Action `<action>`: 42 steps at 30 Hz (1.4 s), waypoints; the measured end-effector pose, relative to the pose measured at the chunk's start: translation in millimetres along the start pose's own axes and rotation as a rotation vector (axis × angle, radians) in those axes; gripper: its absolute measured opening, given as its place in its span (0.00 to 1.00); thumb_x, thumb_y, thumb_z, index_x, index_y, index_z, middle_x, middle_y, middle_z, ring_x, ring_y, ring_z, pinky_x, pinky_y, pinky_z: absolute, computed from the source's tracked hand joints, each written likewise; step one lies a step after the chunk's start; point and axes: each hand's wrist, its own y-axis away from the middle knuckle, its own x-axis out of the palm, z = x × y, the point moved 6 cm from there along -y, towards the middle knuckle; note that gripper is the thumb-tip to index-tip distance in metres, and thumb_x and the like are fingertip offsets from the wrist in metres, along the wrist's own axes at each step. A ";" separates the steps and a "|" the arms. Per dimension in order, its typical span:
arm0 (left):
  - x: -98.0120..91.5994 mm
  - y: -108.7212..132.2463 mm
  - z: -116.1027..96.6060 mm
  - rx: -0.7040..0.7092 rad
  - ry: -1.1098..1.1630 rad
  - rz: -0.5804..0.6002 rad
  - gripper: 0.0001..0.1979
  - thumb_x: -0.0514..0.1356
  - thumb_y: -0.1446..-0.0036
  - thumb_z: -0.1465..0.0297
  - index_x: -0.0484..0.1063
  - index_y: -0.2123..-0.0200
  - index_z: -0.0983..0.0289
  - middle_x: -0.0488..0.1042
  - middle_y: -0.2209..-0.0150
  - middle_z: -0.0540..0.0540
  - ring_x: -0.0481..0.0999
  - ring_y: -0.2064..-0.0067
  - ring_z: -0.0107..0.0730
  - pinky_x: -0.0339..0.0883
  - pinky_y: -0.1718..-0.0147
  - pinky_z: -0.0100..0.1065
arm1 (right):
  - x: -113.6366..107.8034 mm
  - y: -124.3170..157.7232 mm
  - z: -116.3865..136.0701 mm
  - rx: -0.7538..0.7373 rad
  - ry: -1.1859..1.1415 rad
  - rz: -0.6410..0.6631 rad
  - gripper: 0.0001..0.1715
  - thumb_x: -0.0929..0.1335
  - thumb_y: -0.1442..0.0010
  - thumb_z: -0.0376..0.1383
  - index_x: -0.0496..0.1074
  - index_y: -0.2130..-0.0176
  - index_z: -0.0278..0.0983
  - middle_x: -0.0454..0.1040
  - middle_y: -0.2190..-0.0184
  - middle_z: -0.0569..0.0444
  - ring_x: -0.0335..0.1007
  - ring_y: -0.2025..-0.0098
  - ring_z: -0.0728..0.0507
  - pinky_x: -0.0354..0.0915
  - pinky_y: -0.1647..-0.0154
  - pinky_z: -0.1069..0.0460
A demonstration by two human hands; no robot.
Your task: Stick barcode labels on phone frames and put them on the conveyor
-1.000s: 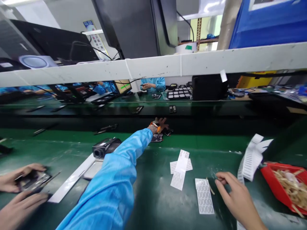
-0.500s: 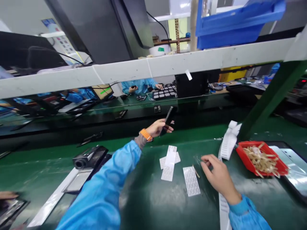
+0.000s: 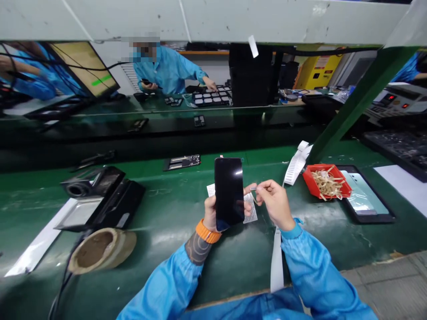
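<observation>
My left hand [image 3: 210, 214] is closed around a smartphone [image 3: 229, 193], held upright with its dark glass face toward me. The thumb lies along the phone's left edge and fingertips show past its right edge. Beside the phone, my right hand [image 3: 276, 204] pinches a small pale strip [image 3: 253, 188] between thumb and finger, close to my left index fingertip. Whether the strip is a sticker, I cannot make out. Behind and below the hands lies a sheet of printed labels [image 3: 251, 216], partly covered by the phone and fingers.
At right sits a red bin [image 3: 310, 184] of tan strips, beside a black tray [image 3: 373, 218]. A phone frame [image 3: 183, 162] lies ahead. At left are a black device [image 3: 120, 204] and a tape roll [image 3: 125, 244]. A co-worker [image 3: 173, 66] works across the line.
My left hand has come back from the far edge with the phone, its screen now facing me. My right hand has moved in beside it, pinching a small strip. The view has tilted down.
</observation>
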 end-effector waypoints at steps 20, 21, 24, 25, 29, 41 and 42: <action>-17.1 7.6 3.7 0.069 0.301 -0.281 0.26 0.54 0.43 0.57 0.74 0.51 0.73 0.79 0.53 0.67 0.76 0.48 0.50 0.63 0.45 0.48 | 60.0 44.3 -5.5 0.176 0.385 0.580 0.14 0.65 0.36 0.43 0.63 0.70 0.39 0.59 0.87 0.65 0.55 0.86 0.53 0.50 0.84 0.57; -15.5 6.9 5.2 0.070 0.303 -0.276 0.26 0.54 0.43 0.57 0.74 0.52 0.72 0.79 0.54 0.67 0.75 0.47 0.52 0.63 0.45 0.48 | 61.8 45.2 -6.2 0.163 0.405 0.584 0.14 0.65 0.35 0.43 0.63 0.70 0.39 0.58 0.87 0.66 0.55 0.86 0.53 0.50 0.83 0.57; -11.3 6.4 7.7 0.080 0.321 -0.256 0.25 0.54 0.44 0.57 0.75 0.54 0.72 0.79 0.54 0.66 0.74 0.47 0.53 0.63 0.45 0.50 | 61.8 43.4 -7.1 0.124 0.426 0.542 0.15 0.66 0.36 0.43 0.63 0.71 0.39 0.58 0.86 0.65 0.54 0.85 0.53 0.50 0.82 0.56; -10.5 6.6 8.0 0.085 0.325 -0.254 0.26 0.53 0.45 0.57 0.75 0.54 0.72 0.79 0.55 0.66 0.75 0.47 0.53 0.63 0.45 0.50 | 61.2 42.5 -7.1 0.119 0.422 0.524 0.15 0.66 0.37 0.44 0.63 0.71 0.39 0.58 0.86 0.65 0.54 0.84 0.52 0.50 0.82 0.56; -9.7 7.7 7.6 0.104 0.346 -0.275 0.26 0.53 0.45 0.57 0.75 0.53 0.72 0.79 0.56 0.65 0.76 0.50 0.49 0.63 0.45 0.47 | 60.9 41.1 -4.7 0.112 0.425 0.478 0.15 0.68 0.38 0.43 0.64 0.73 0.39 0.60 0.84 0.64 0.54 0.82 0.52 0.51 0.80 0.55; -7.9 8.3 7.4 0.158 0.288 -0.323 0.25 0.52 0.45 0.59 0.75 0.54 0.72 0.79 0.56 0.66 0.77 0.53 0.48 0.67 0.52 0.45 | 62.6 43.5 -0.2 0.072 0.599 0.482 0.14 0.67 0.39 0.41 0.64 0.73 0.39 0.61 0.83 0.63 0.56 0.81 0.51 0.52 0.78 0.55; -8.1 8.8 7.7 0.159 0.283 -0.325 0.25 0.52 0.45 0.59 0.75 0.54 0.72 0.79 0.56 0.66 0.76 0.52 0.49 0.67 0.52 0.45 | 63.4 44.1 0.6 0.061 0.622 0.471 0.13 0.67 0.39 0.41 0.64 0.73 0.39 0.61 0.83 0.63 0.56 0.81 0.51 0.52 0.78 0.55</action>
